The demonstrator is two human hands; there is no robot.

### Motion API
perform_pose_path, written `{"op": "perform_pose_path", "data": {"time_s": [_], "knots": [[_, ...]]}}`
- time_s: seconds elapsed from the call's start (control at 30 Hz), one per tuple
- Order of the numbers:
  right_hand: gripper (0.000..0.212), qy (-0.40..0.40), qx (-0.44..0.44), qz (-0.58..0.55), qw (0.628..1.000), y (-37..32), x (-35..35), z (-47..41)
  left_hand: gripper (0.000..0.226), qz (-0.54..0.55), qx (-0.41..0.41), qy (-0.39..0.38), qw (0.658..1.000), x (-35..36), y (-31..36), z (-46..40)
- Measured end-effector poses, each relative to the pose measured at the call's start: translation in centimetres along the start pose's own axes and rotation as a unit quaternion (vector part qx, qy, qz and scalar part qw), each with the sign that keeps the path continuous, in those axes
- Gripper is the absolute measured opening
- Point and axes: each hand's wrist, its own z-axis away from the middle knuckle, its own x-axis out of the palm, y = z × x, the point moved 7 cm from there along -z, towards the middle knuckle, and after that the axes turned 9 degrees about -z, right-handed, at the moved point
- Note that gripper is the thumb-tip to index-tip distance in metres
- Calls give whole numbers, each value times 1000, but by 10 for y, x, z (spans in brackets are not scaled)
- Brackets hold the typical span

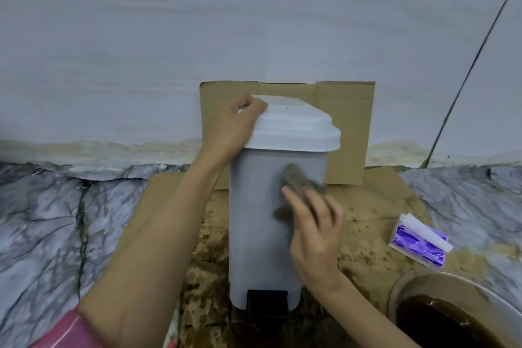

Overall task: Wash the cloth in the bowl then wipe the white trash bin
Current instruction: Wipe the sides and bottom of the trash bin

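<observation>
A white bin stands upright on wet, stained cardboard on the floor, its lid down and its black pedal facing the camera. A dark grey cloth lies flat against the upper front of the bin, held there by the right hand, whose fingers are nearly straight and pressing the cloth onto the plastic. The left hand steadies the bin from above, fingers curled over the lid's left rear edge in a grip.

At lower right sits the bowl, only partly in frame, filled with dark brown water (the colour suggests the cloth has already been rinsed there). Just beyond it, well apart from the bin, lies a small purple-and-white pack on the cardboard. A second cardboard sheet leans against the pale wall behind the bin, and marbled flooring spreads to either side.

By the look of it, the washing stage is done and the wiping is under way, with the cloth working the front panel. The sides, the lid and the lower part around the pedal appear still to be covered; whether any of them has been wiped cannot be told from this view.
</observation>
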Motion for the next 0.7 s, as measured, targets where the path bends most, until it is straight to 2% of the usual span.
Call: {"op": "perform_pose_path", "data": {"time_s": [0.07,0.1,0.23,0.43,0.7], "knots": [[43,71,29,-12,997,-1,-17,-25,30,9,-2,1,1000,0,-1,2],[47,79,32,4,996,-1,-20,-38,33,15,-4,-1,1000,0,-2,2],[69,8,83,57,995,-5,-6,-60,35,27,9,5,1000,1,2,4],[69,-62,77,66,993,-23,10,-62,24,26,20,6,999,4,4,6],[56,6,224,-3,975,14,-23,-54,25,13,4,2,1000,1,0,7]]}}
